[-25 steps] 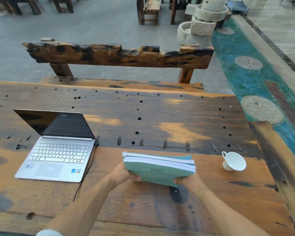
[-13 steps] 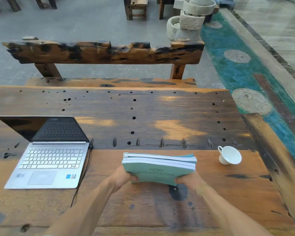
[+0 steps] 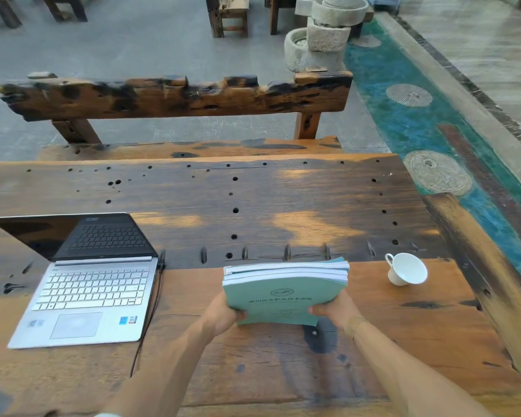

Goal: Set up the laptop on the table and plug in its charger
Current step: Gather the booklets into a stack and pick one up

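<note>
**benchwatcher:** One laptop, lid open, sits flat on the left part of the table; a dark cable runs down its right edge toward the near side, with what looks like a plug at the back right corner, though the socket itself is too small to confirm; so the setup part looks basically done, judging from how things lie. What changed over the last second? Hardly anything on the table; the laptop, cable and cup all lie where they did, only the head camera has drifted, so the framing slid a bit; the stack of teal booklets is in the same two-handed hold just right of the laptop.

**knotty_pine:** So the person's tidying rather than plugging?

**benchwatcher:** That'd be my read; nothing about the charger is in hand. The left hand is wrapped round the stack's near left corner, the right hand round the near right corner; fingers curled shut on the booklets, thumbs on top; the stack is tilted, far edge raised, and whether its near edge touches the wood is hidden by the hands. A white cup lies tipped on its side well to the right, apart from everything; a rough wooden bench stands beyond the table.
</note>
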{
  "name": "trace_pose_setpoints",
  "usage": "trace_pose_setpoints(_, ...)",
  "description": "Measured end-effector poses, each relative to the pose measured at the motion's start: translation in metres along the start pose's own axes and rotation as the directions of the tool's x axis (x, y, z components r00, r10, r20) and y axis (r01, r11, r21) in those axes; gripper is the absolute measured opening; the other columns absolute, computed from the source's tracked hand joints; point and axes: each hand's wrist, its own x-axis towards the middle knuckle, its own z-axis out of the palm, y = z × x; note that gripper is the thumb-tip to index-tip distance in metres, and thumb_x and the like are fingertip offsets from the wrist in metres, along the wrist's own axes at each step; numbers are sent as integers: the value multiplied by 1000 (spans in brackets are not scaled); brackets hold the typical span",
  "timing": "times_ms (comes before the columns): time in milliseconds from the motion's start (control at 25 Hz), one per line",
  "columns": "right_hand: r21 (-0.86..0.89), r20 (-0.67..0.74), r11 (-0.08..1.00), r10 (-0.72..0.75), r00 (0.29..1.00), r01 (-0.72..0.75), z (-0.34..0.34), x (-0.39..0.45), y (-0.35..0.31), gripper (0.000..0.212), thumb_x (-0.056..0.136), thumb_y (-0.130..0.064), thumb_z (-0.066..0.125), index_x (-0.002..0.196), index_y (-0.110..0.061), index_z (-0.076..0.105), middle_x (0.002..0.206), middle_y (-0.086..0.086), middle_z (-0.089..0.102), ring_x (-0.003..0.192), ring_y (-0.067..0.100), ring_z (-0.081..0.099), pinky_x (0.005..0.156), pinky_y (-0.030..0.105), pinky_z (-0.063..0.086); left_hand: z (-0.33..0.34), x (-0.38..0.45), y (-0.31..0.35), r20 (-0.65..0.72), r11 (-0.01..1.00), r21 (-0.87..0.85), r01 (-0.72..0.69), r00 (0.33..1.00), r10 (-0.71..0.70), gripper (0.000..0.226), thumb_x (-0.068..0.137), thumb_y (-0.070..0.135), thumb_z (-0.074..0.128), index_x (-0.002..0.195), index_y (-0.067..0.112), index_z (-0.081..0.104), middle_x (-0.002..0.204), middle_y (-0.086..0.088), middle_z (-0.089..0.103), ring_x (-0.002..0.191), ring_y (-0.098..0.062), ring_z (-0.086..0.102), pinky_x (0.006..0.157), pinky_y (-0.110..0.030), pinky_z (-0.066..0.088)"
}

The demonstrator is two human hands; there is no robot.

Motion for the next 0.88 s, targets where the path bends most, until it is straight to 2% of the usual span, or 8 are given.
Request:
trace_pose_setpoints(160,14,-48,999,36,998,-36,2,-3,-7,34,63,-2,84,87,-22,72,98,-1,75,97,22,68,92,44,54,-6,8,-2,12,998,-68,-11,1000,11,37,84,-7,67,114,14,67,104,10,71,102,-12,63,70,-11,50)
trace_pose_setpoints(320,-5,-66,998,64,996,-64,2,-4,-23,34,65,-4,86,92,-17,70,102,3,74,95,23,69,90,39,55,-15,14,6,48,992,-124,1,999,4,34,86,-6,67,109,18,64,105,7,72,98,-13,67,70,-15,53)
trace_pose_setpoints(400,-19,-34,998,63,997,-64,-1,-5,-34,35,68,-3,85,96,-17,68,100,3,73,93,22,69,87,35,54,-25,14,6,78,989,-146,14,997,-3,36,86,-4,68,117,14,62,113,-2,71,97,-13,70,72,-19,56)
trace_pose_setpoints(480,-28,5,998,55,998,-55,-1,-7,-41,40,68,-3,85,101,-16,66,99,2,73,92,23,70,87,36,54,-32,11,4,102,976,-209,53,994,-32,40,87,0,68,123,14,58,118,-6,69,96,-18,72,73,-27,59)
trace_pose_setpoints(560,12,48,997,69,996,-70,1,-8,-47,44,69,-1,84,106,-14,66,101,6,75,91,27,72,86,43,57,-37,4,3,106,966,-239,100,991,-76,40,90,5,66,125,18,52,117,-5,69,96,-21,73,74,-34,59)
trace_pose_setpoints(680,14,108,997,69,992,-71,7,-13,-54,41,74,1,80,111,-8,66,103,10,75,88,27,73,77,36,57,-41,-12,-2,82,959,-239,154,987,-138,33,92,10,62,123,17,53,109,-3,74,96,-22,72,80,-40,58)
trace_pose_setpoints(800,-25,199,998,54,978,-50,14,-14,-58,42,75,1,79,115,-5,66,103,11,75,93,28,72,88,41,56,-37,-37,-8,57,948,-270,166,986,-156,27,92,11,60,119,16,58,106,-3,76,98,-23,72,85,-42,58)
trace_pose_setpoints(880,-40,261,999,44,964,-35,18,-18,-59,43,76,1,78,116,-6,66,102,10,75,92,28,73,88,45,57,-31,-57,-14,-17,938,-312,153,986,-167,28,93,10,59,119,16,56,107,-4,75,98,-24,72,85,-42,58)
